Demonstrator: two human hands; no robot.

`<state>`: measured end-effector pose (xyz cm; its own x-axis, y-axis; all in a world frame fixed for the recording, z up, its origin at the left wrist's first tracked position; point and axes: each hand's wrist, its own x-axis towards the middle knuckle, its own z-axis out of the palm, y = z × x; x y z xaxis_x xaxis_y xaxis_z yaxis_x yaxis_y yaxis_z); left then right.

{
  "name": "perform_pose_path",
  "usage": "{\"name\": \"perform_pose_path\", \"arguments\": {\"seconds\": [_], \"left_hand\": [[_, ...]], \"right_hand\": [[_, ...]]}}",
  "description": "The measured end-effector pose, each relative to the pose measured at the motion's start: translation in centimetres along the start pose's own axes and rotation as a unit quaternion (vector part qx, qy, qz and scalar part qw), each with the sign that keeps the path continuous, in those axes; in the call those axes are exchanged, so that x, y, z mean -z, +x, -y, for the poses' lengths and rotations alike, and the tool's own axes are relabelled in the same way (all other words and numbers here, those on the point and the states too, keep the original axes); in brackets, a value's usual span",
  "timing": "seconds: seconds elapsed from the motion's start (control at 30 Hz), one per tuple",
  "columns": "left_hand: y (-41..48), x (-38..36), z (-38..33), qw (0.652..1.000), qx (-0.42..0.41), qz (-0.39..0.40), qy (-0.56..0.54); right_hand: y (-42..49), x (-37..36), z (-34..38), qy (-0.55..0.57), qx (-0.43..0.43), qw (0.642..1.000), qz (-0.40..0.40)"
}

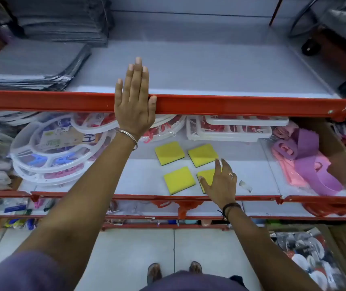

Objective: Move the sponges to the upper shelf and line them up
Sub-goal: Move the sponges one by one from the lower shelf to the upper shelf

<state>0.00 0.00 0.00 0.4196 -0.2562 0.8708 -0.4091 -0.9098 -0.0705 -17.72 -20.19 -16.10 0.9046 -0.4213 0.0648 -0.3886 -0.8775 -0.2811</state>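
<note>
sponges [169, 152]: four flat yellow squares, dark undersides; right hand [220, 183] fingers spread on one, not gripping.

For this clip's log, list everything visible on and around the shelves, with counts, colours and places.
Square yellow sponges with dark undersides: four, lower shelf, centre, two by two; the near right one is partly under the right hand.
Folded grey cloth mats: two stacks, upper shelf, left.
Round white plastic peg hangers: several stacked, lower shelf, left.
White plastic trays: stacked, lower shelf, back.
Pink and purple plastic items: pile, lower shelf, right.
Red metal shelf rail: front edge of the upper shelf.
Left hand: open, flat on the upper shelf's edge, bangle on wrist.
Right hand: open, on a sponge, ring on finger.
</note>
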Motion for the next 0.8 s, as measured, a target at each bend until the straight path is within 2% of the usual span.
{"name": "perform_pose_path", "arguments": {"seconds": [0.1,0.2,0.37,0.5,0.63,0.8], "left_hand": [[0.2,-0.5,0.1,0.999,0.012,-0.02,0.025],[0.2,-1.0,0.0,0.998,0.001,-0.042,0.039],[0.1,-1.4,0.1,0.997,-0.003,-0.057,0.044],[0.2,-1.3,0.1,0.997,-0.002,-0.055,0.048],[0.1,-1.2,0.2,0.997,0.0,-0.065,0.052],[0.2,-1.0,0.2,0.996,-0.004,-0.065,0.052]], "right_hand": [[0.8,-0.6,-0.2,-0.028,-0.105,0.988,0.107],[1.5,-1.0,-0.5,-0.033,-0.136,0.976,0.168],[2.0,-0.4,-0.6,-0.001,-0.133,0.977,0.168],[1.8,2.4,0.0,0.04,-0.071,0.988,0.131],[1.7,7.8,1.7,0.025,0.039,0.984,0.169],[1.7,16.6,4.2,0.046,0.151,0.973,0.169]]}}
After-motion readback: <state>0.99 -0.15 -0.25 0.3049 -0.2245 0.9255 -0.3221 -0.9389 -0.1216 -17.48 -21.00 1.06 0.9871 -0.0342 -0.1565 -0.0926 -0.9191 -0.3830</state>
